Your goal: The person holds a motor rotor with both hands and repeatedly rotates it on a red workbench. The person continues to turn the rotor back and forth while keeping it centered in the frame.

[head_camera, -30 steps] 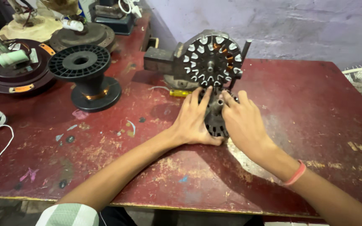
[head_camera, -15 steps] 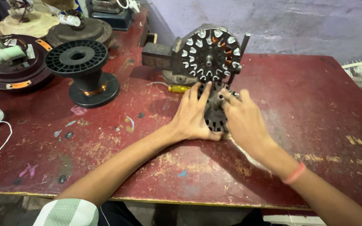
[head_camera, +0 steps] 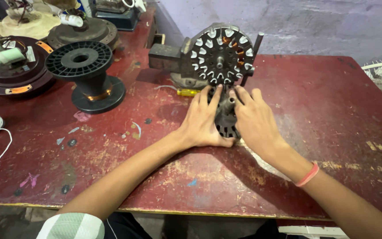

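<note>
Dark slotted stator core lies flat on the red bench, and both hands are on it: the left hand is pressed against its left side, fingers stretched forward and close together over the top edge, while the right hand clasps its right side, fingers lying along the rim, so the core is held between the two palms. Just behind the core stands a second stator, upright on a grey metal stand, its round face ringed with white slot liners and a bit of copper showing. A yellow-handled tool lies just left of the core, near the stand's foot. Further left of the core sits a black empty spool, and beyond that a dark round motor housing with a pale green roll on it. A pink band circles the right wrist, near side of the core
</note>
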